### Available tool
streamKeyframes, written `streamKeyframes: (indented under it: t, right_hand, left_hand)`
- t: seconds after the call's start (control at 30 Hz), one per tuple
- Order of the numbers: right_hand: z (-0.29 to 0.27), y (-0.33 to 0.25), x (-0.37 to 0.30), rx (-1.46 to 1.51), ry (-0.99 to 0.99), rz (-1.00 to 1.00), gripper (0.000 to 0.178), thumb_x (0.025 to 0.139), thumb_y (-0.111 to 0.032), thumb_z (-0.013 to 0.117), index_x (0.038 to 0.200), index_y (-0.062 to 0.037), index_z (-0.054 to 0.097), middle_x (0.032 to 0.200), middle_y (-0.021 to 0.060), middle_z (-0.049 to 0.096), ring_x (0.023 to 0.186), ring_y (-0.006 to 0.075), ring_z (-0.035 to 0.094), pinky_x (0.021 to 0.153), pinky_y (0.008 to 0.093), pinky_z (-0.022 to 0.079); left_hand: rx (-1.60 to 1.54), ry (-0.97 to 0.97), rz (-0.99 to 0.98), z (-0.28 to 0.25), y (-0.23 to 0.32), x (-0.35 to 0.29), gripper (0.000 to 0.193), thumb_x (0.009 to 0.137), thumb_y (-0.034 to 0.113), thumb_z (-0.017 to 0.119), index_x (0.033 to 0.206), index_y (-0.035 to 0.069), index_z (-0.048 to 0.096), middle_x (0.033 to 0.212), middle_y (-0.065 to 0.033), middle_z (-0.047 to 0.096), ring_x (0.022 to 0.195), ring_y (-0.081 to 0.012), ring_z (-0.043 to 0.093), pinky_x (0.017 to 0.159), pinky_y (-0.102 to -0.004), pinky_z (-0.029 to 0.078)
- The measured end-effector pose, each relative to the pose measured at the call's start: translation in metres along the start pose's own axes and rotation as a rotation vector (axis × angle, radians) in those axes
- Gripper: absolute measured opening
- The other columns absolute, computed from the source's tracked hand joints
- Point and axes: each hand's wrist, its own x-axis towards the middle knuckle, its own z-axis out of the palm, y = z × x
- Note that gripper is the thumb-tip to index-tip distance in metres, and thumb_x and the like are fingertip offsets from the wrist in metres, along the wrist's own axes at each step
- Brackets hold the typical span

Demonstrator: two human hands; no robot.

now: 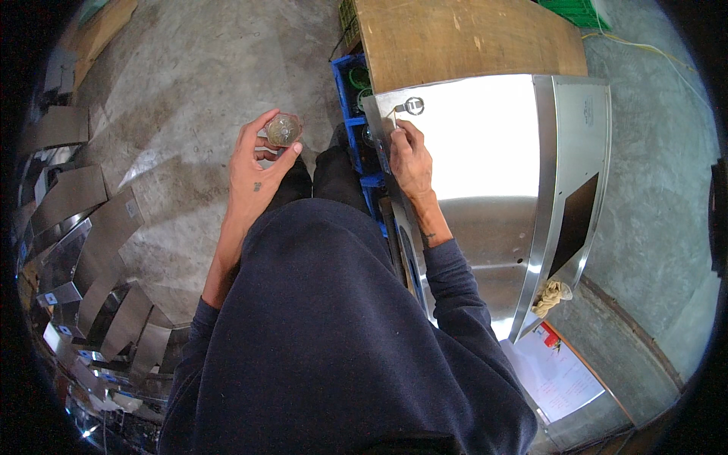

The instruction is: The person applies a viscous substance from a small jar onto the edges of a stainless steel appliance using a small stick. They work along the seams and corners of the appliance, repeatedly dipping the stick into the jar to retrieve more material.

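My left hand (pixel 258 163) is raised over the floor, its thumb and fingers closed round the rim of a small round jar-like piece (pixel 283 130). It is grey-brown with a reddish edge; its exact kind is unclear. My right hand (pixel 412 163) pinches a thin pale stick (pixel 394 119) at the left corner of a large shiny metal panel (pixel 478 144). The stick's tip meets a small yellowish spot beside a dark tab, which joins a round metal ring fitting (pixel 414 105) on the panel. Glare whitens much of the panel.
Blue crates (pixel 353 121) with round items stand along the panel's left side. A wooden board (pixel 470 38) lies beyond it. A crumpled tan cloth (pixel 551 297) and a whiteboard sheet (pixel 557 371) are at the right. Several bent metal sheets (pixel 110 227) stand at the far left.
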Motion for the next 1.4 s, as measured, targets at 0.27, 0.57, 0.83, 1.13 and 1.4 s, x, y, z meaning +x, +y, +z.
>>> streamKeyframes:
  t: [0.27,0.57,0.83,1.13,1.4]
  right_hand:
    - [-0.001,0.0,0.0,0.009,0.006,-0.003,0.052,0.094,0.003,0.074,0.139,-0.0109,0.054,0.138,0.0166,0.063,0.09,0.0367,0.074,0.066,0.0451,0.063]
    - [-0.002,-0.002,0.0,0.02,0.001,0.013,0.055,0.093,0.004,0.074,0.14,-0.0114,0.052,0.137,0.0177,0.063,0.09,0.0375,0.073,0.065,0.0467,0.063]
    - [0.0,-0.001,-0.005,0.052,-0.002,0.075,0.046,0.094,0.007,0.072,0.135,-0.007,0.056,0.135,0.0199,0.064,0.097,0.0364,0.075,0.072,0.0425,0.065]
    - [-0.002,0.004,0.025,0.076,0.382,0.185,0.029,0.109,0.004,0.058,0.135,-0.0016,0.046,0.133,0.0256,0.06,0.105,0.0287,0.073,0.08,0.0353,0.065]
    - [0.01,0.015,0.047,0.038,0.437,0.273,0.038,0.104,0.012,0.06,0.135,-0.0053,0.048,0.133,0.0219,0.057,0.111,0.0274,0.07,0.084,0.0329,0.064]
  left_hand:
    - [-0.011,0.002,0.019,0.0,0.0,-0.001,0.061,0.099,0.015,0.083,0.154,0.007,0.058,0.129,-0.0111,0.072,0.103,-0.0149,0.07,0.086,-0.0322,0.059]
    - [0.011,0.003,0.014,-0.001,0.001,-0.001,0.062,0.099,0.016,0.083,0.155,0.007,0.058,0.127,-0.0114,0.072,0.103,-0.0154,0.071,0.086,-0.0327,0.059]
    - [0.019,0.003,-0.009,-0.002,0.001,0.0,0.063,0.098,0.017,0.085,0.155,0.009,0.058,0.122,-0.0108,0.074,0.101,-0.0151,0.071,0.085,-0.0324,0.059]
    - [-0.035,-0.004,-0.049,0.0,0.006,-0.001,0.06,0.095,0.012,0.086,0.151,0.009,0.063,0.141,-0.0108,0.064,0.108,-0.0184,0.069,0.086,-0.033,0.058]
    - [-0.038,-0.017,-0.052,0.001,0.011,0.0,0.06,0.095,0.011,0.085,0.15,0.009,0.063,0.141,-0.0106,0.064,0.107,-0.0187,0.07,0.086,-0.0328,0.058]
